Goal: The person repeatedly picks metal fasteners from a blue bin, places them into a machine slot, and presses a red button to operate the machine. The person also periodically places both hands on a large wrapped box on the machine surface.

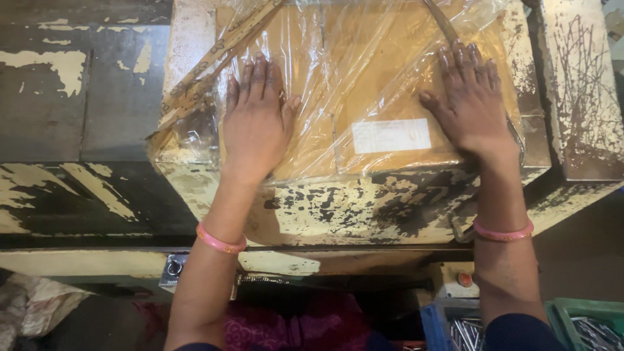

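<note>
Head view: left hand [257,117] and right hand [471,107] lie flat, fingers spread, grasping nothing, pressing clear plastic film [364,71] onto the brown cardboard box [338,104]; even pressure outward from the box's white label [391,135] likely smooths wrinkles.

Dim warm light, glare on plastic film [364,58], sharp focus

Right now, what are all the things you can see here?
Cardboard box: one, brown, flat on the worn platform, under both hands.
Clear plastic film: one sheet, see-through, wrinkled over the box.
White label: one, on the box's near edge.
Platform: one, cream paint chipped to black, centre.
Red button: one, below the platform.
Green crate: one, bottom right, holding metal parts.
Pink bangles: two, one on each wrist.
Left hand: flat on the film.
Right hand: flat on the film.
</note>
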